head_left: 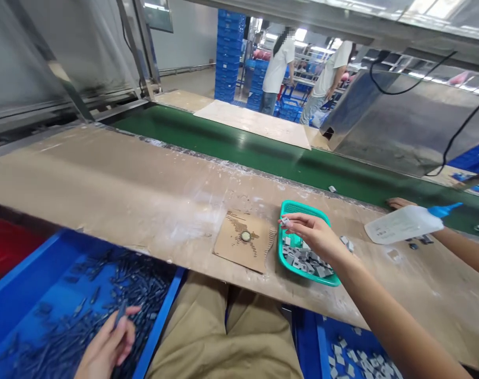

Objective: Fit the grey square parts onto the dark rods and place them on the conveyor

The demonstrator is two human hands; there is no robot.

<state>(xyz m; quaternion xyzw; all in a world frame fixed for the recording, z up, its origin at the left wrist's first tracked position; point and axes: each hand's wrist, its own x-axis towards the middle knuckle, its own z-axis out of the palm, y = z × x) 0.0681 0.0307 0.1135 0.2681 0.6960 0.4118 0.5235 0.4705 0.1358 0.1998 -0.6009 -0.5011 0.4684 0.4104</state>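
Note:
My left hand (pixel 111 339) is over the blue bin (pixel 52 253) at lower left, its fingers closed on a small dark plastic part (pixel 121 314). Many similar dark, slender parts (pixel 145 284) lie in that bin. Above the green basket (pixel 285 210), my right hand (pixel 312 231) pinches a small light grey plastic piece (pixel 286 221) between thumb and fingertips. More grey pieces (pixel 302 259) fill the basket below. Left of it on the table lies a torn cardboard square (pixel 231 247) with a round cap-like thing (pixel 246 236) on its stained middle.
A white squeeze bottle (pixel 405 225) with a blue nozzle lies at right, near another person's arm (pixel 466 250). Behind the wooden table (pixel 105 173) runs a green conveyor belt (pixel 223 142). Another blue bin (pixel 322 342) holds grey pieces. Two people (pixel 279 66) stand in the background.

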